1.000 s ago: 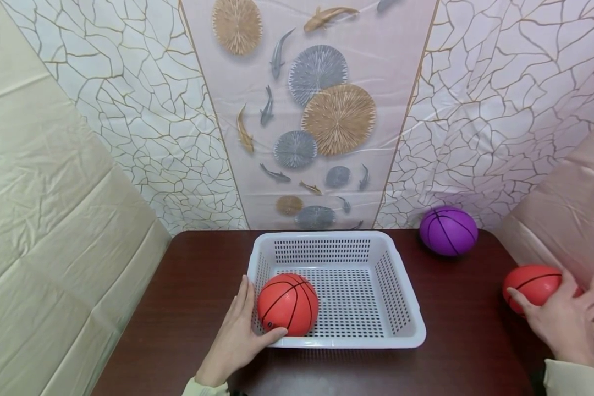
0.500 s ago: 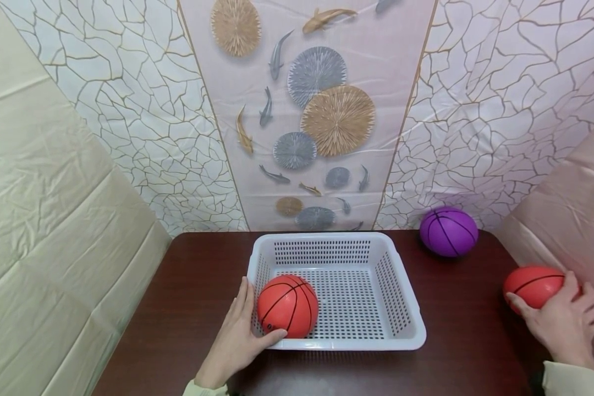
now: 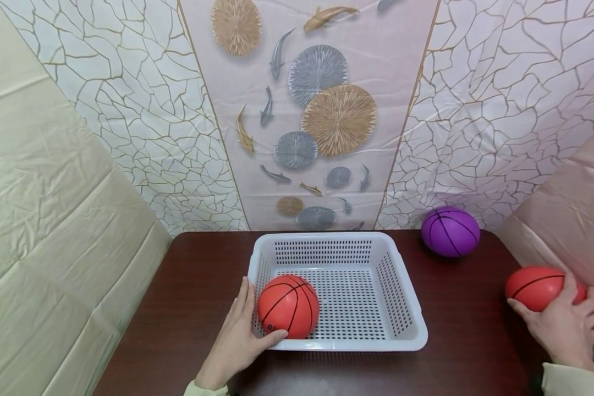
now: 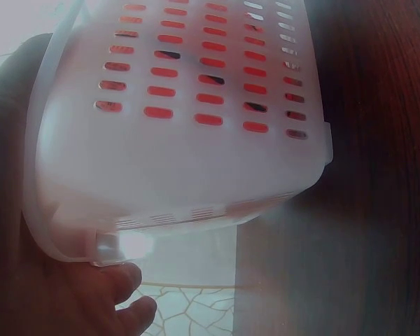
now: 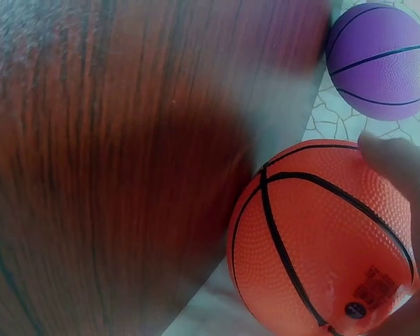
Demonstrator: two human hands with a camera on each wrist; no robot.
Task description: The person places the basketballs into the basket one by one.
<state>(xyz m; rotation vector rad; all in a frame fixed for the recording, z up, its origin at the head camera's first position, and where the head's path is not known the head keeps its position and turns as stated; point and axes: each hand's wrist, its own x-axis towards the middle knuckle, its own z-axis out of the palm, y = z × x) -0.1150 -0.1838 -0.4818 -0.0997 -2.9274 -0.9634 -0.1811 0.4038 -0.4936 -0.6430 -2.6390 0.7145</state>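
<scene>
At lower left of centre, the left hand (image 3: 235, 338) rests straight fingers on the white basket (image 3: 351, 345), a red ball (image 3: 288, 306) sits inside its left part, a purple ball (image 3: 450, 233) lies farther right, and at lower right a second red ball (image 3: 535, 287) is grasped by the right hand (image 3: 566, 329).
</scene>
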